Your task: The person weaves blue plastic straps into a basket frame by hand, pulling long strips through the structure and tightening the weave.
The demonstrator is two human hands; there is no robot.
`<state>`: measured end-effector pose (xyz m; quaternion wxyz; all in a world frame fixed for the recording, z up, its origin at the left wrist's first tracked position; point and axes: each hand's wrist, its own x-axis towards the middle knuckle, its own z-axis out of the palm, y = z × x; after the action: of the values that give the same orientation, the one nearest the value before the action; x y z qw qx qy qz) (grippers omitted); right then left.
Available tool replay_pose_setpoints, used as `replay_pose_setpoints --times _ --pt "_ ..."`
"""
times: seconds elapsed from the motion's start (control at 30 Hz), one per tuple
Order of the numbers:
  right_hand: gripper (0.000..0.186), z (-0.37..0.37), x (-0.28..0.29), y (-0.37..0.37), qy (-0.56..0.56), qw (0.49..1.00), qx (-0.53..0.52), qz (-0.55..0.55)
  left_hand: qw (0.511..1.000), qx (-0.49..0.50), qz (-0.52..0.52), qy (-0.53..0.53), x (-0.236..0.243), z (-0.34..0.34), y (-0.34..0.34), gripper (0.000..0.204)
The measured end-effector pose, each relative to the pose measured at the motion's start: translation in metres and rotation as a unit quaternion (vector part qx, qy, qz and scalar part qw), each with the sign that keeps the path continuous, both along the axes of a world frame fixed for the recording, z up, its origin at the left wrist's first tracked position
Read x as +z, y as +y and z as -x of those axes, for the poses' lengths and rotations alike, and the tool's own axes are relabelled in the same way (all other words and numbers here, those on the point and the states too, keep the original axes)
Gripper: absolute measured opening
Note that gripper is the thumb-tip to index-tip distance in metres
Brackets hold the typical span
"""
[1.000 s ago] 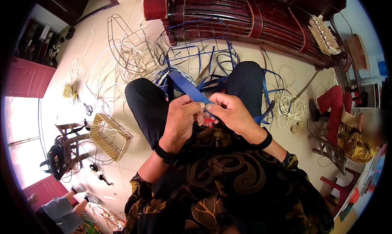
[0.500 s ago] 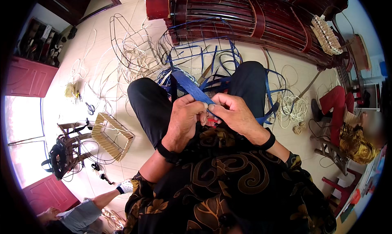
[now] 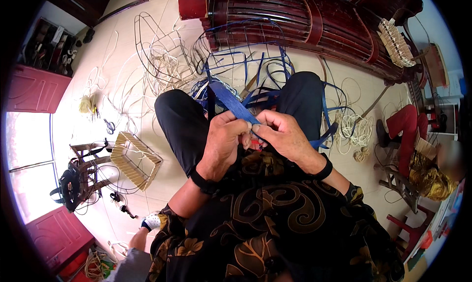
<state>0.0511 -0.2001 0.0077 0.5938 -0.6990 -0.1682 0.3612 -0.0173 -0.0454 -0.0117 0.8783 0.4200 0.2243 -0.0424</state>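
Note:
My left hand [image 3: 223, 144] and my right hand [image 3: 282, 139] meet in front of my lap, pinching a wide blue woven strap [image 3: 231, 100] between thumbs and fingers. The strap slants away between my dark-trousered knees toward a tangle of blue strips and cords [image 3: 196, 92]. Behind these a wire frame [image 3: 231, 56], partly wrapped in blue strip, lies on the floor against the wooden bench. A small red thing [image 3: 255, 144] shows just beneath my fingers, too hidden to name. My fingertips are partly hidden by each other and the strap.
Around me: a wooden bench [image 3: 265, 14], pale cord coils [image 3: 356, 129], a pale slatted frame [image 3: 137, 169], a stool with black gear [image 3: 73, 181], scissors [image 3: 109, 126]. A seated person in red trousers [image 3: 408, 129] is at right; another person's limb [image 3: 140, 240] shows lower left.
The person at lower left has moved forward and rightward, now mostly hidden by my sleeve. My hands keep their grip on the blue strap, with very little movement.

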Motion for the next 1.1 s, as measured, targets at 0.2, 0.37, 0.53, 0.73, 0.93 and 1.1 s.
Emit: replay_pose_setpoints --times 0.2,0.37,0.53,0.73,0.93,1.1 --pt "0.011 0.001 -0.007 0.0 -0.005 1.0 -0.023 -0.014 1.0 -0.003 -0.015 0.004 -0.002 -0.001 -0.001 0.013" --pt "0.012 0.0 -0.02 -0.001 0.011 0.999 -0.029 -0.039 1.0 -0.013 -0.009 0.007 0.002 -0.002 -0.001 0.014" --pt "0.013 -0.001 -0.016 -0.001 -0.007 1.0 -0.021 -0.02 1.0 -0.016 -0.011 0.012 0.001 -0.002 -0.001 0.013" --pt "0.012 -0.002 -0.014 -0.002 -0.027 1.0 -0.002 -0.007 0.999 -0.023 -0.019 0.011 0.0 -0.002 0.0 0.012" --pt "0.019 -0.027 -0.014 -0.004 0.055 0.998 -0.006 -0.024 1.0 -0.001 -0.002 0.028 -0.005 0.001 0.003 0.014" --pt "0.032 -0.083 -0.02 0.0 0.077 0.995 -0.051 -0.041 0.997 0.061 0.049 0.024 -0.014 0.001 0.016 0.008"
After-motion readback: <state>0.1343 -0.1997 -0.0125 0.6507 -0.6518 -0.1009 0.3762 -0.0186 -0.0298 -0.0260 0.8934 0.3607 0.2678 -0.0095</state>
